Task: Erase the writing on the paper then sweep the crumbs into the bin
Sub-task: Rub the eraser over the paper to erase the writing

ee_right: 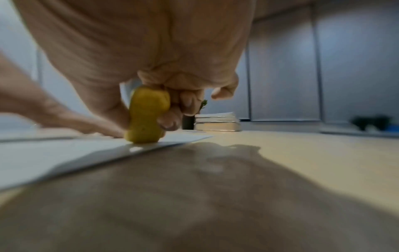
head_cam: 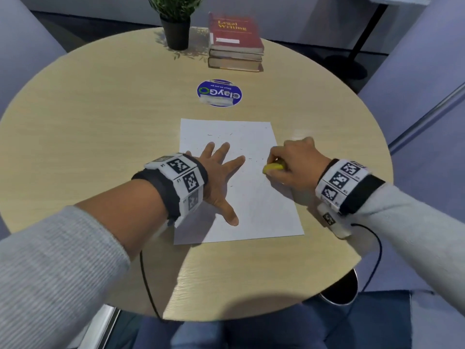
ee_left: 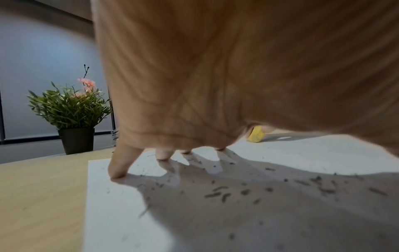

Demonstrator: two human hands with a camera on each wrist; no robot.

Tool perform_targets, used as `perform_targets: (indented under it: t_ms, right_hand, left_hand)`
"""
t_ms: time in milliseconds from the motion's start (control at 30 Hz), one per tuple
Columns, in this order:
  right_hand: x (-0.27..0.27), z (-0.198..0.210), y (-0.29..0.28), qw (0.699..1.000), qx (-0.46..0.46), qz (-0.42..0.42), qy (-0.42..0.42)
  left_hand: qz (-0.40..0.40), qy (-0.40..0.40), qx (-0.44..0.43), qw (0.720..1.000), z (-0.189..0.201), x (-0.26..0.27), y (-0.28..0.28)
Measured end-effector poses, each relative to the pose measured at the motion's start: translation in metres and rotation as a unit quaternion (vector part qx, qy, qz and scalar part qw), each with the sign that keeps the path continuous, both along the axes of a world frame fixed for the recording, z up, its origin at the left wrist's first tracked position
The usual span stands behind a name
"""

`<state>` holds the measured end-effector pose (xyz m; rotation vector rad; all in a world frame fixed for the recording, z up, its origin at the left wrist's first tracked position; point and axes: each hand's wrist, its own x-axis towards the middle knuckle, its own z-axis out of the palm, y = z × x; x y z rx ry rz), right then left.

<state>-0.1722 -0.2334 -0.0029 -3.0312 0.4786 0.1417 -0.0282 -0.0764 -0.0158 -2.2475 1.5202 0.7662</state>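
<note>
Right hand: clamped around yellow eraser, pressed at paper's right edge.
Left hand: fingers spread, pinning paper mid-bench.
Technique: short strokes away from the pinning hand.
Crumbs: scattered, unswept.

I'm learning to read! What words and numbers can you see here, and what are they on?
"Legal Writing": on the red top book of the stack.
"ClayGo": on the round blue sticker, upside down from here; the small line by it is too blurred to read.
White label on the book: too blurred to read.
Wristbands: square code patterns; the tiny letters beside them are too small.
Paper: no readable writing, only crumbs.
</note>
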Motion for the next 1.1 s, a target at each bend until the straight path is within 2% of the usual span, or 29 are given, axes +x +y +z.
perform_targets:
  t_ms: [100,133,233,300,400,433,533,600,700,833,933,1000,1067,1100]
  right_hand:
    - [-0.005,-0.011,0.037,0.993,0.017,0.118,0.025]
    - [-0.005,-0.012,0.040,0.990,0.025,0.133,0.036]
    - [0.007,0.003,0.011,1.000,0.013,0.006,0.021]
    - [0.007,0.001,0.006,1.000,-0.003,-0.003,0.020]
    - [-0.001,-0.007,0.042,0.993,0.010,0.120,0.011]
    - [-0.003,-0.007,0.046,0.991,0.011,0.132,0.014]
    - [0.001,0.003,0.020,0.999,0.030,0.015,-0.028]
    - [-0.001,0.005,0.000,0.992,0.097,-0.053,-0.060]
    - [-0.002,-0.002,-0.002,0.984,0.162,-0.050,-0.053]
    - [0.008,-0.013,0.001,0.996,0.073,-0.048,0.010]
    - [0.009,-0.009,0.001,0.998,0.018,-0.065,0.020]
    - [0.007,-0.009,0.021,1.000,0.023,-0.009,0.014]
    - [0.002,-0.010,0.052,0.993,0.076,0.081,0.028]
    - [0.001,-0.010,0.057,0.989,0.107,0.098,0.042]
  left_hand:
    - [-0.002,-0.003,0.008,1.000,0.003,-0.001,0.001]
    - [-0.003,-0.004,0.006,1.000,0.005,-0.002,0.001]
    - [-0.002,-0.005,-0.006,1.000,0.006,-0.004,0.002]
    - [-0.002,-0.008,-0.010,1.000,0.005,-0.005,0.003]
    - [-0.003,0.001,0.005,1.000,0.004,0.000,0.002]
    - [-0.004,0.000,0.011,1.000,0.005,0.003,0.002]
    - [-0.001,-0.014,0.024,1.000,0.010,0.012,0.001]
    - [-0.006,-0.032,0.038,0.999,0.015,0.015,0.000]
    - [-0.022,-0.028,0.021,0.999,0.025,0.006,-0.008]
    - [-0.043,-0.032,0.037,0.998,0.027,-0.006,-0.014]
    - [-0.032,-0.014,0.041,0.999,0.021,-0.004,-0.013]
    - [-0.034,-0.016,0.048,0.998,0.020,-0.004,-0.013]
    - [-0.032,-0.014,0.060,0.998,0.021,-0.005,-0.014]
    - [-0.028,-0.010,0.058,0.998,0.021,-0.004,-0.014]
